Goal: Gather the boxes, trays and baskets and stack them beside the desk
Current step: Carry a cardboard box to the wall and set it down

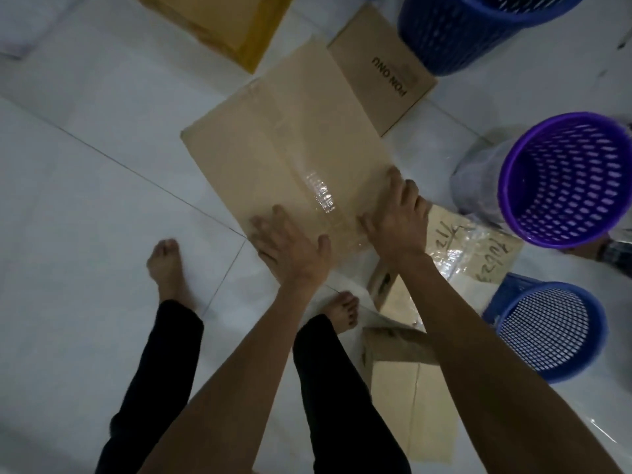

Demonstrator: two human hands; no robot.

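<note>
A large taped cardboard box (273, 131) fills the middle of the view, above the white tiled floor. My left hand (290, 244) lies on its near edge with the fingers spread over the top and curling round the edge. My right hand (398, 217) grips the box's near right corner, fingers over the top. Behind it lies a smaller cardboard box (383, 70) with printed letters. A purple mesh basket (564, 179) stands at the right, a blue one (547, 326) below it and a larger blue one (478, 25) at the top.
A yellow box (222, 22) sits at the top left. More cardboard boxes (410, 388) lie under my right arm, one with handwriting (478, 241). My bare feet stand on the floor (85, 200). Another person's hand holds the purple basket's lower right rim.
</note>
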